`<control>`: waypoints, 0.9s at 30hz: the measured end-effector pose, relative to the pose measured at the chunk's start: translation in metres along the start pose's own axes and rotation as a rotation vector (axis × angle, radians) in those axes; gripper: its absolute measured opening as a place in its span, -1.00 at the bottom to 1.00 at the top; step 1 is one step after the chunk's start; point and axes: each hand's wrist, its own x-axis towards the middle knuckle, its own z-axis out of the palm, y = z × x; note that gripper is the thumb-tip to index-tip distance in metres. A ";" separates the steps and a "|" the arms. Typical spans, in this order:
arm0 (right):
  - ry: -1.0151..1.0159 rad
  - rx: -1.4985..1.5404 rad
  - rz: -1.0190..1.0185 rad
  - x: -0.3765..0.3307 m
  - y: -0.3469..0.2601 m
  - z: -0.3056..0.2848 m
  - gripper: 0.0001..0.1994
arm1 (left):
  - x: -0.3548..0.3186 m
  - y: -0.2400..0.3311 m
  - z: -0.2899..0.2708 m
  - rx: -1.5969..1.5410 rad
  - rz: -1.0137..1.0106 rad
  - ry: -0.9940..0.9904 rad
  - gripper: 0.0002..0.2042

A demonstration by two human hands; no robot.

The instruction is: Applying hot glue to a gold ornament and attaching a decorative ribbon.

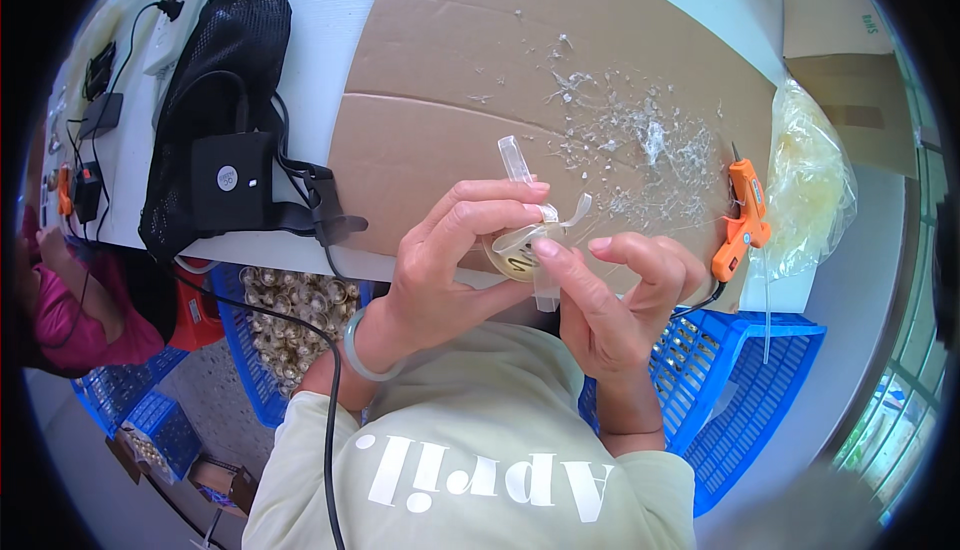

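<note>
Hands meet over the near edge of the flat brown cardboard sheet point(480, 60) that covers the white table point(320, 10). Left hand point(445, 265) grips a small round pale-gold ornament point(513, 255) from the left, index fingertip curled over its top. Right hand point(615, 300) pinches a translucent cream ribbon strip point(560, 218) at the ornament with thumb and index; other fingers loosely curled. Ribbon loops over the ornament's top, one end sticking up-left, another hanging below the thumb. Ornament is held in the air, just above the table edge, between both hands.

Pale green bangle point(362, 350) on the left wrist. Black cable point(330, 400) runs down past that forearm.

Dried clear glue strands point(640, 140) scattered on the cardboard, beyond the right hand. Orange hot glue gun point(742, 215) stands at the sheet's right edge, well apart from the hands. Crumpled clear plastic bag of yellowish material point(810, 180) just right of the gun.

Blue plastic crates under the table: left one point(255, 370) holds gold round parts point(295, 325), right one point(750, 390) sits beside the right forearm. Black mesh pouch point(215, 90) with a black box on the table's left side. Another person in a pink sleeve point(70, 320) at far left.
</note>
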 end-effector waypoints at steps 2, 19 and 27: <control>0.002 0.009 0.011 -0.001 0.001 0.002 -0.65 | -0.001 0.001 -0.001 0.015 -0.001 -0.011 -0.47; -0.014 0.032 0.157 -0.002 -0.008 0.003 -0.62 | -0.001 0.002 0.000 -0.010 -0.028 0.003 -0.46; -0.030 0.009 0.166 -0.002 -0.015 0.005 -0.64 | -0.001 0.004 -0.001 0.038 -0.032 -0.003 -0.46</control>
